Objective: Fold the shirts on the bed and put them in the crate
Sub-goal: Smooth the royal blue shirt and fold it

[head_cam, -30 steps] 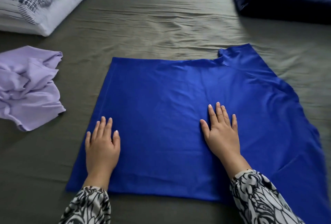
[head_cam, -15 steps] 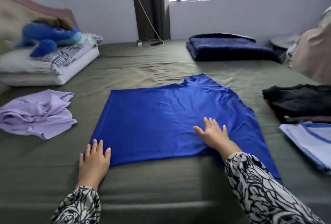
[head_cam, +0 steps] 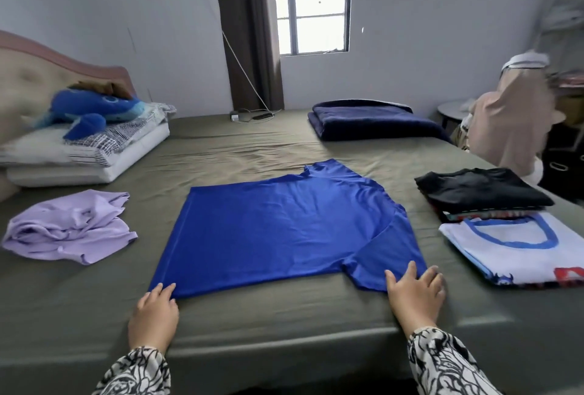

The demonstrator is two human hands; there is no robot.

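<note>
Olive bedding (head_cam: 259, 312) is covering a bed under a window (head_cam: 311, 2). Mid-bed, a blue shirt (head_cam: 271, 230) is lying flat, one sleeve showing at its near right corner. The left hand (head_cam: 153, 318) is resting with straight fingers on the shirt's near left corner; the right hand (head_cam: 415, 296) is lying flat, fingers spread, on the sleeve's edge. A crumpled lilac shirt (head_cam: 69, 230) is sitting well to the left. Folded clothes (head_cam: 480, 192) and a white shirt (head_cam: 518, 246) are lying to the right.
</note>
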